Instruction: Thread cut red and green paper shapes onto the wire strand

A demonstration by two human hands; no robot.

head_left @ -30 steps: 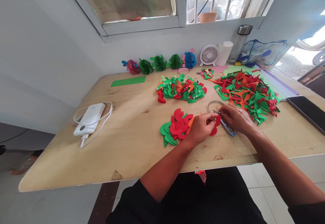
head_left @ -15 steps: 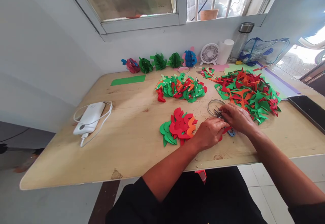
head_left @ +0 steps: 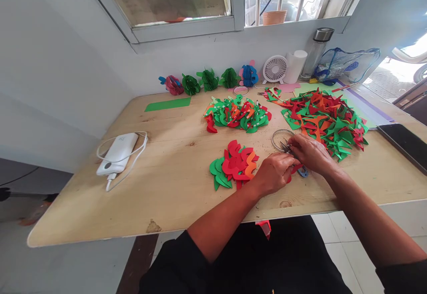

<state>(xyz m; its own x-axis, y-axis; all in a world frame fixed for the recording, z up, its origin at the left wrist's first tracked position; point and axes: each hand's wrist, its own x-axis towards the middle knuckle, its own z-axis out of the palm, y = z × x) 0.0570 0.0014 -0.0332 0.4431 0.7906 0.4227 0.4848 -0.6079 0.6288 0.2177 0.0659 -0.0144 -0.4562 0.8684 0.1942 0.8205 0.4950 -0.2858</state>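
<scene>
My left hand (head_left: 272,173) is closed on a red paper piece (head_left: 293,172), which shows partly below its fingers. Close against it, my right hand (head_left: 308,152) has its fingertips pinched together; what they hold is too small to make out. Beneath the hands are pointed metal blades (head_left: 284,147) and a blue-grey handle (head_left: 303,171), apparently scissors, with their middle hidden. A thin tape ring (head_left: 279,139) lies flat by the right fingertips. To the left of my left hand is a pile of red, orange and green paper cut-outs (head_left: 234,164).
Cut-outs with small white patches (head_left: 238,115) are heaped mid-table. Paper scraps (head_left: 328,120) pile up at right, near a phone (head_left: 405,145). A power bank (head_left: 118,151) with its cable lies left. Folded paper figures (head_left: 209,80), a small fan (head_left: 275,69) and a bottle (head_left: 316,54) line the wall.
Both hands keep almost the same place and grip. The whole view has shifted very slightly; no object has visibly moved on the table.
</scene>
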